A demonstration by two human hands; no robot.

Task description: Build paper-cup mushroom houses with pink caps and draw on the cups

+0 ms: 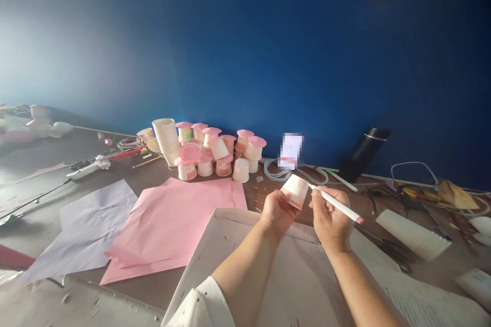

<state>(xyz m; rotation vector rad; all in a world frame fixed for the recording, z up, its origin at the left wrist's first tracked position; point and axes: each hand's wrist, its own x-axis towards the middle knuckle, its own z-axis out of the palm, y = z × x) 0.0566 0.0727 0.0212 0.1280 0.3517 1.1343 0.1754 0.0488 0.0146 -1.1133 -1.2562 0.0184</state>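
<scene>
My left hand (pixel 279 210) is closed around a white paper cup (pixel 295 187) that has a small square outline and a reddish patch drawn on its side. In my right hand (pixel 333 219) is a white marker (pixel 341 204) with a pink end, held like a pen. Its tip is close to the drawn square; whether it touches the cup I cannot tell. Beneath both forearms lies a shallow white box lid (pixel 233 250). Behind my hands stand several upside-down paper cups with pink round tops (pixel 223 166), some with windows drawn on them.
Left of the lid are pink paper sheets (pixel 164 225) and pale sheets (pixel 92 225). A stack of paper cups (pixel 165 140) stands at the back. On the right are a black bottle (pixel 366 153), cables, a lying cup stack (pixel 412 235) and scissors (pixel 387 250). A blue partition (pixel 268 61) rises behind.
</scene>
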